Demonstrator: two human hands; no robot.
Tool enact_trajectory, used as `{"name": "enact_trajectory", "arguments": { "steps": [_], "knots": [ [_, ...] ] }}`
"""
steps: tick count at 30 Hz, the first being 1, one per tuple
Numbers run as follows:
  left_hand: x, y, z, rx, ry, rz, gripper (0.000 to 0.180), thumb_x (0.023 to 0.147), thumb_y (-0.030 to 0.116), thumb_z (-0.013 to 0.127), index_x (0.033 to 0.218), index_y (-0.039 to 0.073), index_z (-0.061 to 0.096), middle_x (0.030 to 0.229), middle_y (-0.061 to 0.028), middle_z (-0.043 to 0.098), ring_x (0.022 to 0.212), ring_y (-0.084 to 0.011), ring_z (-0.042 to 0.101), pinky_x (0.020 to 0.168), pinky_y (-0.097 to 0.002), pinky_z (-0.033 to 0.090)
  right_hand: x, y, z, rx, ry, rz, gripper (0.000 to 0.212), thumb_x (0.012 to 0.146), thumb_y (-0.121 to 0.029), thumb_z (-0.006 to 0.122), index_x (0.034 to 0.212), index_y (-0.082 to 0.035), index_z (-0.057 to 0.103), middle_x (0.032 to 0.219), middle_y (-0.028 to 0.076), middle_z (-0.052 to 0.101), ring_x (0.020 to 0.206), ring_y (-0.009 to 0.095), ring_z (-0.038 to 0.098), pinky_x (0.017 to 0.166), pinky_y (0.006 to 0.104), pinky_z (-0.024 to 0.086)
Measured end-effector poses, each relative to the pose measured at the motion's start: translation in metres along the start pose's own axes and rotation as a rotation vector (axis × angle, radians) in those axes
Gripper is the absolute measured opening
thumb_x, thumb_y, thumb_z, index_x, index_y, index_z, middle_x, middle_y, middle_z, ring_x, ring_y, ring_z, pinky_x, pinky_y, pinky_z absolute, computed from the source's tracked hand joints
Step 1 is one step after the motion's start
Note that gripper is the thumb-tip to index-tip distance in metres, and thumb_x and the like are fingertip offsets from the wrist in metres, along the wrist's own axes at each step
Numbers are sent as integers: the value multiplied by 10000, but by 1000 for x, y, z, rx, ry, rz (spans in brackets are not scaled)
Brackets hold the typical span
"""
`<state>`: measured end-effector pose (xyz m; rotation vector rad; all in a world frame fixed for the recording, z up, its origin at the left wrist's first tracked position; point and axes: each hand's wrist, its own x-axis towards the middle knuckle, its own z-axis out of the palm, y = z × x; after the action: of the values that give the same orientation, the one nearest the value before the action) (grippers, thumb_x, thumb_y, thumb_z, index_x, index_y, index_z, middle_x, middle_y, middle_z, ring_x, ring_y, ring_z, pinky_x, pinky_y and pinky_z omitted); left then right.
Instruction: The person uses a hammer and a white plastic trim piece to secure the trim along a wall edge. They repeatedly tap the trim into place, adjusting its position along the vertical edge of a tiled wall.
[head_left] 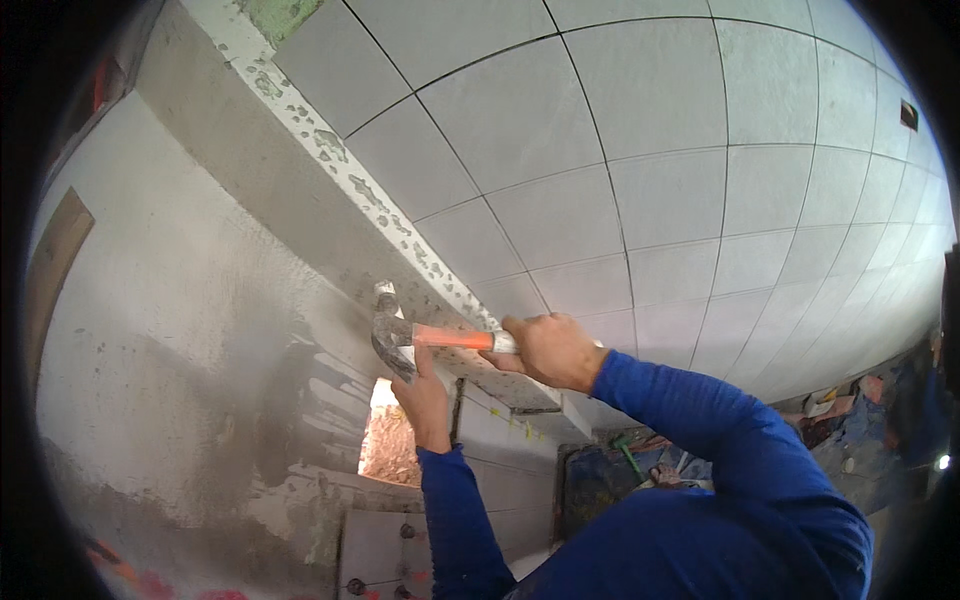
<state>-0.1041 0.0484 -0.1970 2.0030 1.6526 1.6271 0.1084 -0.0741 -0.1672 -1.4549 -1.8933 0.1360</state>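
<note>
A claw hammer (452,338) with a dark head, an orange shaft and a pale grip lies across the ledge of the wall. My right hand (556,350) is closed around the grip end. Against the claw side of its head is my left hand (424,400), thumb and fingers raised and closed there; part of the fingers is hidden behind the hammer. The pale striking end of the head points at the grey plaster band. Just below my left hand is a rough opening (390,440) showing reddish material.
Large pale tiles (520,110) cover the wall to the right. A ledge edge (370,195) with adhesive patches runs diagonally beside the smeared plaster (220,300). A dark tub (600,490) with tools sits below. Clutter (870,410) lies at the right, and a brown strip (60,250) at far left.
</note>
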Motion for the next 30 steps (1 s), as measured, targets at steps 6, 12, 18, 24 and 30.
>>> {"name": "enact_trajectory", "arguments": {
  "steps": [6, 12, 18, 24, 30],
  "knots": [
    [17, -40, 0, 53, -164, 258, 538, 1077, 409, 540, 1170, -114, 626, 864, -153, 606, 782, -276, 566, 720, -439, 462, 15, -2, 2, 184, 56, -178, 612, 960, -540, 668, 1103, 56, 669, 769, 269, 705, 716, 408, 728, 666, 488, 586],
    [-37, -24, -30, -85, -205, -243, 574, 1070, 435, 545, 1227, -115, 581, 986, -261, 675, 882, -344, 665, 778, -453, 504, 0, 0, 9, 568, -12, 229, 497, 1020, -433, 622, 1053, 63, 616, 679, 166, 635, 554, 255, 636, 543, 388, 515],
    [-55, 29, -24, -309, -267, -139, 474, 1070, 377, 562, 1201, -78, 557, 949, -298, 691, 884, -425, 705, 760, -500, 523, -24, -10, 8, 824, 180, 260, 367, 1068, -362, 584, 1009, -1, 563, 655, 4, 556, 491, 89, 526, 455, 289, 443],
    [-23, 55, -11, -247, -179, 18, 401, 1083, 401, 525, 980, 15, 497, 794, -263, 682, 738, -462, 683, 650, -526, 523, -21, -38, -14, 715, 203, -140, 435, 1093, -445, 485, 996, -21, 502, 711, 54, 524, 527, 115, 529, 464, 273, 466],
    [-11, 47, -10, -206, -249, -58, 453, 1075, 433, 529, 972, -8, 531, 724, -282, 662, 750, -494, 679, 649, -548, 522, 12, -24, -14, 239, 169, -369, 404, 1069, -385, 567, 968, 6, 546, 687, 101, 591, 573, 199, 591, 517, 344, 465]
  ]
}}
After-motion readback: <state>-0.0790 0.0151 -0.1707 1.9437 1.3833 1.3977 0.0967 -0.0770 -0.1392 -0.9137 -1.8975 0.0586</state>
